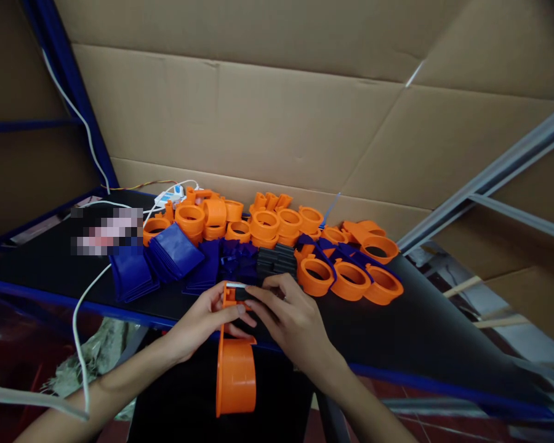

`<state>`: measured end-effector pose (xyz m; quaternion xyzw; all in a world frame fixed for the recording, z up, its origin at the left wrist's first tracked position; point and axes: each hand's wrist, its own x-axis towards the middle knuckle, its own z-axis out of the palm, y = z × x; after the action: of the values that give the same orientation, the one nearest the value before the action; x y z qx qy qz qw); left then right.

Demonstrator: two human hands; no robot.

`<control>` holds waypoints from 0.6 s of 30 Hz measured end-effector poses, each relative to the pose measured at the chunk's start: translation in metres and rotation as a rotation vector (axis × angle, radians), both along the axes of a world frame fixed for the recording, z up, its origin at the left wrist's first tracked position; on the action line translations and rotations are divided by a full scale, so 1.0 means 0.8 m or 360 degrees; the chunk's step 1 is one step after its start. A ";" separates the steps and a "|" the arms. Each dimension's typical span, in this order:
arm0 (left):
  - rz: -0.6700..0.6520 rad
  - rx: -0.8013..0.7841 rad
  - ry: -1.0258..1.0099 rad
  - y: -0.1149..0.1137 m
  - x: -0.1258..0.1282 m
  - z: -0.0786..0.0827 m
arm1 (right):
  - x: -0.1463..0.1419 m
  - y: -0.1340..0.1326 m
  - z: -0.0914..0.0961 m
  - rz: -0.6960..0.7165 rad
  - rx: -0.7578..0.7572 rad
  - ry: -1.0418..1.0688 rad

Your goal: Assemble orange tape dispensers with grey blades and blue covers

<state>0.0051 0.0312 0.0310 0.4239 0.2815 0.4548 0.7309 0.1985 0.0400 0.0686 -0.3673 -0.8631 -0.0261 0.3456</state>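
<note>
My left hand (212, 317) is closed around the upper end of an orange plastic part (236, 376), whose wide ring hangs down in front of the table edge. Between the fingertips of my right hand (289, 311) is a small black piece (241, 294), pressed against the top of the orange part. A white toothed strip (235, 285) shows along that top end. Just beyond my hands lie a stack of black ribbed pieces (277, 259) and a heap of small dark blue parts (238, 258). My fingers partly hide the black piece.
Orange ringed parts (264, 223) stand in rows along the back, with more orange rings (351, 280) at right. Folded blue sheets (175, 251) lie at left. A white cable (79, 326) hangs over the front edge near my left arm. Cardboard (258, 117) walls the back.
</note>
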 end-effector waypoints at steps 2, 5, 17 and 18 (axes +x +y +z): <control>0.0006 0.0017 0.0011 0.000 0.001 0.001 | 0.002 -0.002 -0.007 -0.0004 -0.0079 0.0125; -0.0007 0.0031 0.0024 -0.002 0.002 0.001 | 0.002 -0.006 -0.014 0.0052 -0.0173 0.0316; -0.0003 0.0027 0.0120 -0.006 -0.002 0.001 | -0.017 -0.022 -0.024 0.0138 0.0010 0.0368; -0.0007 0.0006 0.0120 -0.006 -0.002 0.002 | -0.018 -0.025 -0.026 0.0161 0.0052 0.0357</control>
<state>0.0033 0.0262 0.0322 0.4428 0.3069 0.4374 0.7200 0.1839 0.0203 0.0481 -0.3183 -0.8360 0.0186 0.4467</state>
